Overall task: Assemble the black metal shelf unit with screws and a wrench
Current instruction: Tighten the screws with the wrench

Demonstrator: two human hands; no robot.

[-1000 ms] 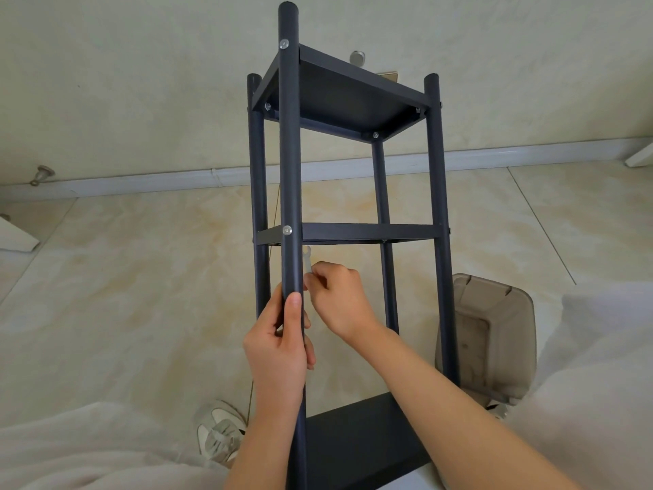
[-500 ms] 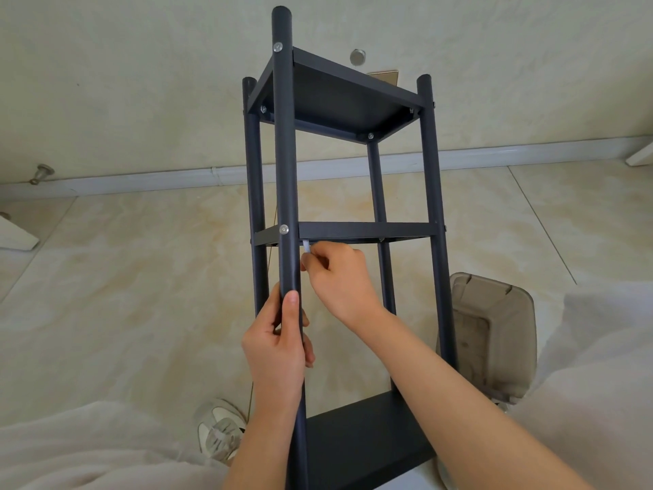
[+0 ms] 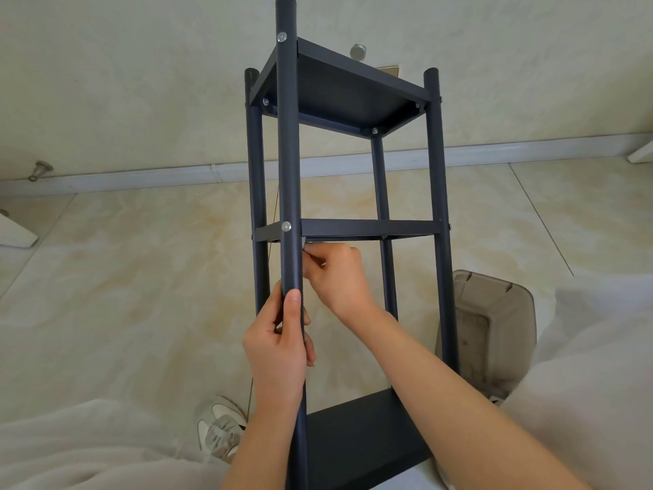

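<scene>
Shelf unit (image 3: 346, 97), long axis pointing away

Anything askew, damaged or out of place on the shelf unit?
Nothing stands out: the shelves sit square between the posts. Left hand grips the front post; right hand pinches a small tool under the middle shelf.

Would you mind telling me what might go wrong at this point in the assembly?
The right hand pinches a small tool under the middle shelf; it might slip and drop to the floor. Only the left hand steadies the shelf unit, by its near post, so hard turning could tip it.
</scene>
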